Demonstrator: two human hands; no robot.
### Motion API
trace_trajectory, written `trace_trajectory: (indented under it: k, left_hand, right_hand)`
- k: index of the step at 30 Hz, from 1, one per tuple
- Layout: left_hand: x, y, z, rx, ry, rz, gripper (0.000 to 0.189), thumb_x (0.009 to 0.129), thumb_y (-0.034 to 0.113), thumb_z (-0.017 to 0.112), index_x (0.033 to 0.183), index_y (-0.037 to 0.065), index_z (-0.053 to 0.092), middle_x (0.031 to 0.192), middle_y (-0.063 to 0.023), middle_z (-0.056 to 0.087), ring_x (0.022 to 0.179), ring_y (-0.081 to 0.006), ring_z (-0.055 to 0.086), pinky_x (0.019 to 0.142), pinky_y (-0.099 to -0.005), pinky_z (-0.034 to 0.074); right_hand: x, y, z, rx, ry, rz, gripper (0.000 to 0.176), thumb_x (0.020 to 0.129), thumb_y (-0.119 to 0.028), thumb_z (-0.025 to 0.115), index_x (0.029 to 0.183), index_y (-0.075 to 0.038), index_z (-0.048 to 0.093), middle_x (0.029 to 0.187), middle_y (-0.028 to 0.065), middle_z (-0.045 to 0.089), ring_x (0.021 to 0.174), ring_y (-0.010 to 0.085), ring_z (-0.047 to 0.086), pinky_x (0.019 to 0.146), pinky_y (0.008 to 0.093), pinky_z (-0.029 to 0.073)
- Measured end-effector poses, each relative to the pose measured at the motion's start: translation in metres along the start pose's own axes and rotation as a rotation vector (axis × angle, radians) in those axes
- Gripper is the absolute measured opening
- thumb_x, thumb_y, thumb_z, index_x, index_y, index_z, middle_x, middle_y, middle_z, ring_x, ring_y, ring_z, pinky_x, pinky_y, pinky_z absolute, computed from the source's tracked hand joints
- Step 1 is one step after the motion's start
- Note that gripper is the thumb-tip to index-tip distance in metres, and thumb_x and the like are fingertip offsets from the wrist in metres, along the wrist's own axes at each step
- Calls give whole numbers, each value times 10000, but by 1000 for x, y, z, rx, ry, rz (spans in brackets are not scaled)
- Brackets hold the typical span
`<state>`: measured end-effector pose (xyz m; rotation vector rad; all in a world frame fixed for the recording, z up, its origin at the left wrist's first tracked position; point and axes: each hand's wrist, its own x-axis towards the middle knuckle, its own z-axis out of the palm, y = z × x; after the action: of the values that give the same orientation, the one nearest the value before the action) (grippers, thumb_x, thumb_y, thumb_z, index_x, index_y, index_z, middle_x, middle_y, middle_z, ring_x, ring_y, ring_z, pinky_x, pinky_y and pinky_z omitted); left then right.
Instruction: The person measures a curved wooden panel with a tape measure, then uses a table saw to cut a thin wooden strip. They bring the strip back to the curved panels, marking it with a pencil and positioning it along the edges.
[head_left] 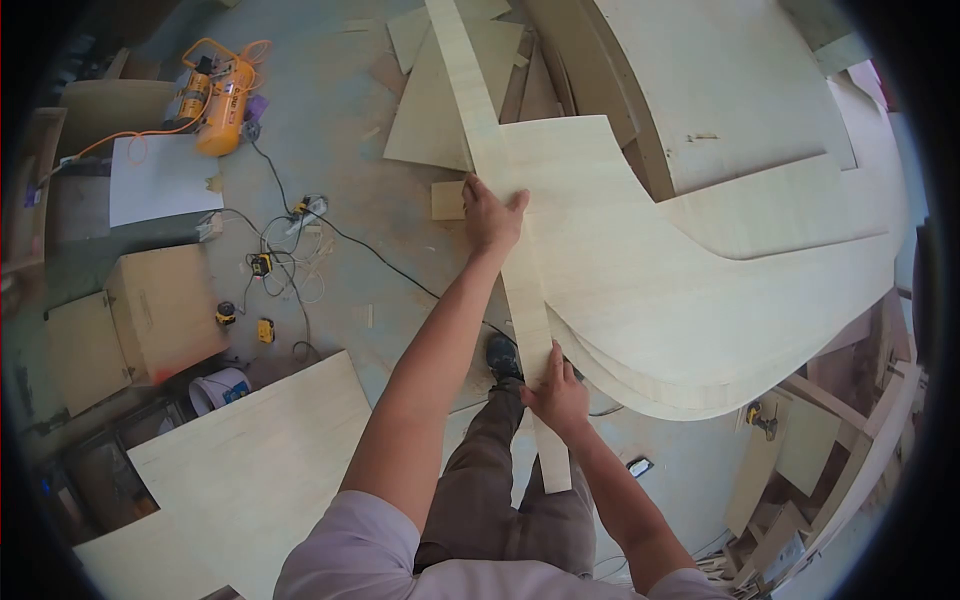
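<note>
A long, narrow plywood strip (527, 300) runs from the top of the view down toward my legs. My left hand (494, 216) is closed across its width, thumb on the right side and fingers on the left. Lower down, my right hand (558, 394) grips the same strip near its bottom end, with the thumb on the left edge. The strip's middle lies over the left edge of a large plywood panel (640, 280) with a curved outline. Beneath that panel's lower curve, edges of more curved layers show.
An orange air compressor (225, 105) stands at the upper left. Cables and a power strip (306, 213) lie on the floor. A plywood sheet (260, 470) sits at lower left, near a white bucket (220, 390). At right, a drill (762, 420) rests by wooden frames.
</note>
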<state>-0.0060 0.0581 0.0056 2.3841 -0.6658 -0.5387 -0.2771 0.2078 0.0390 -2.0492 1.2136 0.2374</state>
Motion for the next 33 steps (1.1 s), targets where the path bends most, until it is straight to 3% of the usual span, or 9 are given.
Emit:
trace_trajectory:
  k: [6, 16, 28, 33]
  left_hand:
    - [21, 4, -1, -95, 21, -54, 953, 823, 384, 753, 1468, -109, 254, 1386, -267, 438, 1183, -414, 570, 959, -468, 526]
    - [44, 7, -8, -139, 83, -88, 700, 785, 360, 790, 1249, -42, 453, 1262, -249, 526, 1085, -410, 619, 891, -484, 556]
    - [62, 2, -15, -79, 37, -76, 640, 777, 341, 791, 1201, -35, 494, 1228, -222, 523, 1085, -393, 616, 887, -481, 560]
    - [64, 1, -15, -46, 78, -62, 563, 783, 282, 783, 1146, -41, 500, 1212, -218, 507, 1094, -398, 600, 871, -476, 571]
  right_hand:
    - [-3, -4, -5, -15, -35, 25, 1138, 700, -364, 830, 1557, -47, 153, 1127, 208, 622, 914, 380, 686, 712, 457, 585]
    - [-17, 6, 19, -55, 19, -17, 1146, 683, -384, 849, 1543, -40, 173, 1110, 203, 634, 891, 390, 685, 684, 462, 585]
    - [-21, -12, 35, -17, 5, -9, 1132, 690, -343, 867, 1532, -43, 170, 1274, 248, 588, 962, 433, 673, 712, 481, 584]
    - [-22, -22, 37, 6, -15, 5, 1135, 696, -355, 873, 1525, -41, 163, 1273, 243, 594, 968, 437, 671, 717, 479, 583]
